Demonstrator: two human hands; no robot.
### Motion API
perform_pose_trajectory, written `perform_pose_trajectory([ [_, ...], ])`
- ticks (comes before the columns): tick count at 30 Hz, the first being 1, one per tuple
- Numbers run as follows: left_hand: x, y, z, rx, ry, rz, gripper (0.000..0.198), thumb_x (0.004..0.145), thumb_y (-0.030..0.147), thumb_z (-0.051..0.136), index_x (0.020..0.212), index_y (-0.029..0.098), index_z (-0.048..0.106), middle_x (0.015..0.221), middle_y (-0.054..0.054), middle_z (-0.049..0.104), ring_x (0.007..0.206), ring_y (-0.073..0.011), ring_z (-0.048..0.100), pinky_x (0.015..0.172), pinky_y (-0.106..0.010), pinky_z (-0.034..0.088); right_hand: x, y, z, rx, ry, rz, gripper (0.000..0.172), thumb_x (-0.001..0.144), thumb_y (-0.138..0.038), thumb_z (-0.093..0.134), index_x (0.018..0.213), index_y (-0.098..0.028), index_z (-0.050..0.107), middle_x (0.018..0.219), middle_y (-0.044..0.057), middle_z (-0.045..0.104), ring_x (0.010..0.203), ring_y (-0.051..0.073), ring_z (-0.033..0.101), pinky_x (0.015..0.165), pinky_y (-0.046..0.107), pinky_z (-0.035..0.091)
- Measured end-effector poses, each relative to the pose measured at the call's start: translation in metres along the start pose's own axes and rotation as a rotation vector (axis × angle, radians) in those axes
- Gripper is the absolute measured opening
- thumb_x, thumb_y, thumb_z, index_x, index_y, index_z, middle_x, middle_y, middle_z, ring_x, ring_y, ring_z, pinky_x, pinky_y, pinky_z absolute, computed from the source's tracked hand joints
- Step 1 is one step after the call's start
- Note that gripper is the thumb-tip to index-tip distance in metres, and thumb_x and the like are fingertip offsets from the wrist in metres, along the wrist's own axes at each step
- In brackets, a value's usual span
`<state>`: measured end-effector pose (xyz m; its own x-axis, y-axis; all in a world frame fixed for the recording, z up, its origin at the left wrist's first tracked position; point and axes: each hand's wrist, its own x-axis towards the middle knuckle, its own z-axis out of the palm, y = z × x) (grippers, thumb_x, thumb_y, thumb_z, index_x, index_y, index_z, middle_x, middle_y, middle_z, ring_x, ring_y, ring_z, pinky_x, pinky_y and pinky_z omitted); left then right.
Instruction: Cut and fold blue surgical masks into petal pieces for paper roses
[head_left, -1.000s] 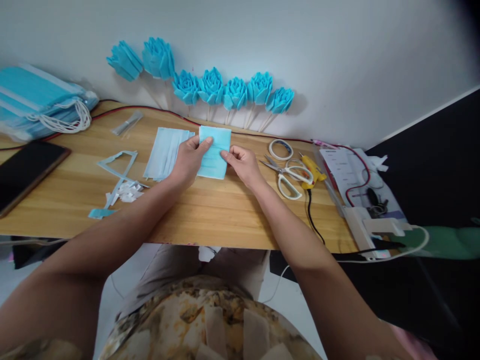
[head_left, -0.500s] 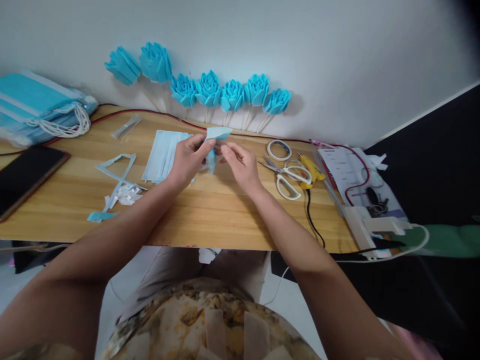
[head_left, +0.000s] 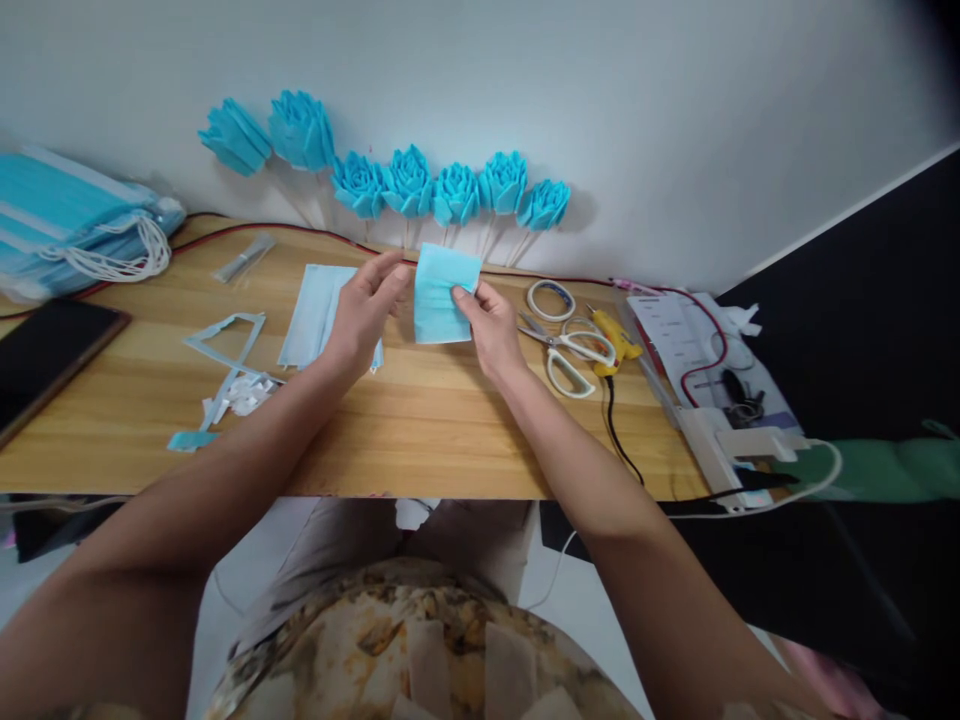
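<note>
A light blue piece of mask fabric (head_left: pixel 442 308), roughly square with faint creases, is pinched at its right edge by my right hand (head_left: pixel 489 325), thumb on the near face. My left hand (head_left: pixel 369 305) is apart from the fabric, just to its left, fingers spread and holding nothing. Below that hand lie flat pale blue mask pieces (head_left: pixel 306 315), partly covered by the hand and wrist. Right of my right hand rest white-handled scissors (head_left: pixel 568 352) with the blades pointing left, near a roll of tape (head_left: pixel 551 300).
Several blue fabric flowers (head_left: pixel 409 182) on sticks lean against the wall. A mask stack (head_left: pixel 67 220), a phone (head_left: pixel 52 355) and cut scraps (head_left: pixel 244 393) lie left. A yellow glue gun (head_left: pixel 616 340), its black cord (head_left: pixel 615 430) and a white power strip (head_left: pixel 716 450) are right.
The fabric, bunched between both hands before, is now spread flat and upright in my right hand. My left hand has let go and moved slightly left. The view has shifted a little.
</note>
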<state>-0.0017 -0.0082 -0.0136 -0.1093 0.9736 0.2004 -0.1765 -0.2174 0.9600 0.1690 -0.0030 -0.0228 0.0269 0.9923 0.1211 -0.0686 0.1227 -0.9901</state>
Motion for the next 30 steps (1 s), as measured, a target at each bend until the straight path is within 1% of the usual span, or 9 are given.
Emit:
perform_pose_trajectory([
  [2, 0.0, -0.004, 0.001, -0.017, -0.096, -0.075, 0.043, 0.079, 0.053, 0.083, 0.105, 0.019, 0.074, 0.095, -0.006, 0.076, 0.082, -0.0183, 0.069, 0.067, -0.026, 0.052, -0.001, -0.001, 0.001, 0.017, -0.027, -0.005, 0.045, 0.076, -0.063, 0.077, 0.091, -0.021, 0.067, 0.08, -0.001, 0.062, 0.076, 0.014, 0.056, 0.072, 0.028, 0.05],
  [4, -0.003, -0.005, 0.002, -0.013, -0.17, -0.146, 0.039, 0.076, 0.051, 0.085, 0.091, 0.017, 0.075, 0.085, -0.005, 0.075, 0.074, -0.0171, 0.067, 0.065, -0.027, 0.052, -0.003, -0.002, 0.002, 0.014, -0.045, -0.009, 0.047, 0.075, -0.065, 0.077, 0.089, -0.021, 0.065, 0.08, -0.001, 0.062, 0.074, 0.014, 0.055, 0.071, 0.028, 0.05],
  [7, -0.007, -0.003, 0.003, 0.034, -0.153, -0.183, 0.035, 0.074, 0.045, 0.087, 0.07, 0.015, 0.07, 0.066, -0.002, 0.067, 0.057, -0.0122, 0.057, 0.056, -0.025, 0.047, -0.003, -0.003, 0.001, 0.02, -0.053, -0.011, 0.05, 0.073, -0.068, 0.077, 0.085, -0.021, 0.064, 0.076, -0.002, 0.059, 0.07, 0.013, 0.053, 0.068, 0.027, 0.048],
  [9, -0.008, -0.001, 0.003, 0.061, -0.134, -0.171, 0.035, 0.073, 0.042, 0.087, 0.064, 0.016, 0.067, 0.059, 0.0, 0.063, 0.052, -0.0103, 0.052, 0.051, -0.024, 0.043, -0.001, -0.003, 0.0, 0.023, -0.039, -0.015, 0.053, 0.074, -0.072, 0.075, 0.083, -0.021, 0.062, 0.075, -0.001, 0.057, 0.069, 0.013, 0.052, 0.066, 0.027, 0.047],
  [15, -0.009, 0.001, 0.006, 0.117, -0.175, -0.135, 0.036, 0.066, 0.047, 0.09, 0.067, 0.017, 0.07, 0.064, -0.001, 0.067, 0.055, -0.011, 0.053, 0.051, -0.024, 0.043, 0.005, -0.001, -0.006, -0.066, 0.039, -0.058, 0.06, 0.076, -0.082, 0.066, 0.08, -0.023, 0.057, 0.073, -0.001, 0.051, 0.07, 0.013, 0.049, 0.064, 0.027, 0.045],
  [19, -0.011, 0.0, 0.008, 0.12, -0.24, -0.095, 0.039, 0.069, 0.051, 0.089, 0.078, 0.016, 0.075, 0.077, -0.004, 0.073, 0.068, -0.0148, 0.062, 0.061, -0.025, 0.049, 0.002, -0.006, -0.006, -0.141, 0.038, -0.119, 0.061, 0.078, -0.083, 0.063, 0.075, -0.022, 0.054, 0.07, -0.002, 0.044, 0.068, 0.013, 0.044, 0.062, 0.027, 0.039],
  [23, -0.012, 0.001, 0.008, 0.069, -0.159, -0.051, 0.039, 0.073, 0.053, 0.086, 0.087, 0.018, 0.076, 0.084, -0.005, 0.075, 0.08, -0.0201, 0.068, 0.068, -0.028, 0.052, -0.005, -0.01, -0.002, -0.267, -0.069, -0.142, 0.061, 0.082, -0.081, 0.061, 0.071, -0.022, 0.054, 0.068, -0.002, 0.042, 0.067, 0.013, 0.04, 0.06, 0.027, 0.035],
  [26, -0.012, 0.003, 0.007, 0.08, -0.079, -0.047, 0.032, 0.072, 0.045, 0.088, 0.082, 0.018, 0.074, 0.076, -0.002, 0.072, 0.074, -0.0184, 0.065, 0.064, -0.027, 0.049, -0.009, -0.009, 0.0, -0.279, -0.174, -0.144, 0.059, 0.081, -0.08, 0.063, 0.071, -0.021, 0.056, 0.067, -0.002, 0.043, 0.066, 0.012, 0.04, 0.059, 0.027, 0.033],
  [30, -0.01, 0.006, 0.006, 0.054, -0.012, -0.07, 0.025, 0.072, 0.038, 0.087, 0.075, 0.019, 0.072, 0.07, 0.0, 0.067, 0.067, -0.0146, 0.061, 0.061, -0.026, 0.047, -0.01, -0.005, 0.001, -0.24, -0.246, -0.113, 0.054, 0.084, -0.072, 0.066, 0.07, -0.021, 0.056, 0.065, -0.002, 0.043, 0.063, 0.012, 0.038, 0.056, 0.027, 0.031],
])
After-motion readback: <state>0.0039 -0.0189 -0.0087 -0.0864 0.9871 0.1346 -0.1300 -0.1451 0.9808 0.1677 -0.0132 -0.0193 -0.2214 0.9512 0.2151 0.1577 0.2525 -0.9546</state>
